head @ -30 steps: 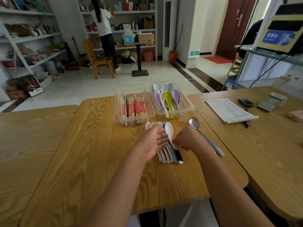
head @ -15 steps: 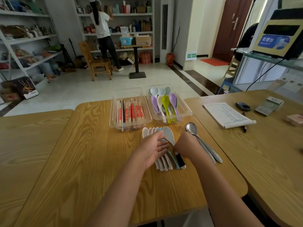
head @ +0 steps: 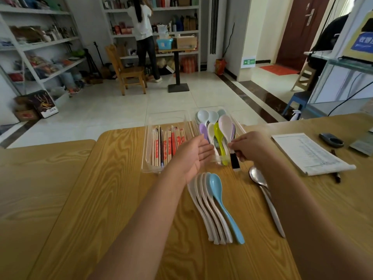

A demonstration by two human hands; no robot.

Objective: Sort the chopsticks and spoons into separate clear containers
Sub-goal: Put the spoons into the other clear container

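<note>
- The fingers (head: 237, 148) of the right hand (head: 250, 146) are clamping the dark handle of a pale spoon (head: 225, 126), and its bowl is pointing away, above the spoon container (head: 241, 128)
- The left hand (head: 194, 156) is hovering palm up, its fingers (head: 205, 148) straight and a little apart, holding nothing
- The spoon container is standing at the far edge of the table (head: 121, 188), with coloured spoons (head: 218, 136) lying inside
- The chopstick container (head: 146, 146) is standing just beside it on the left, wrapped chopsticks (head: 173, 140) lying inside
- A row of white spoons (head: 203, 207) with one blue spoon (head: 222, 201) is lying in the middle of the table, and a metal spoon (head: 260, 178) is lying toward the right edge
</note>
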